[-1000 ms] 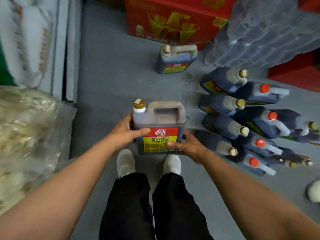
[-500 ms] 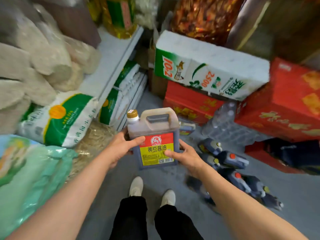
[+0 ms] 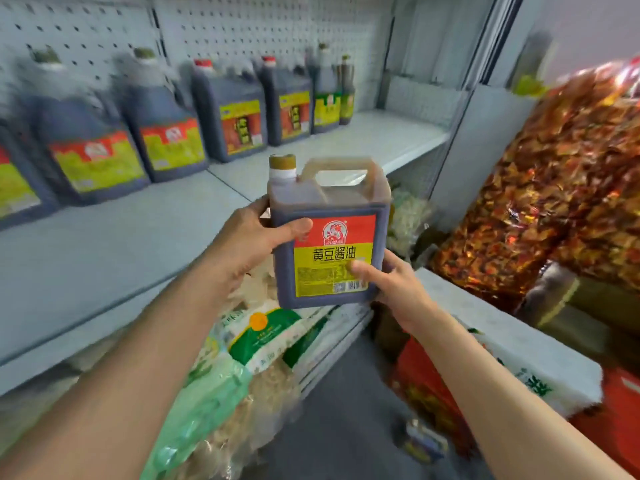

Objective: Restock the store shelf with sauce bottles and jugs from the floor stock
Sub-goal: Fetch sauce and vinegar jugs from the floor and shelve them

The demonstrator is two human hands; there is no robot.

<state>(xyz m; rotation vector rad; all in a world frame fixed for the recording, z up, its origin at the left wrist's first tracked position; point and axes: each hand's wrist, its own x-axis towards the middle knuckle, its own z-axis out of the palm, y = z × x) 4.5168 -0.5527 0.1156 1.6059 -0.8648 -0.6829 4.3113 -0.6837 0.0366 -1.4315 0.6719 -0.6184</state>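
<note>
While the soy sauce jug hangs in the air just in front of the white shelf, both hands are clamped on it: the left hand wraps its upper left side with the thumb across the label's corner, and the right hand props the lower right corner, thumb pressed on the yellow band. Nobody is using the moulded handle on top. That is the risk I would watch: the body is smooth and evidently full, so a slip of either palm during the reach could tip it toward the rice sacks below. Setting it down too near the shelf lip, or nudging the row of jugs already standing along the pegboard, could also topple something. Those jugs are smeared by motion, so their exact spacing is hard to judge.

Half a second ago the jug was held low over the floor, with shoes and the spilled bottles in sight; now it has been lifted to shelf height and the person has turned toward the shelving, grip unchanged.
</note>
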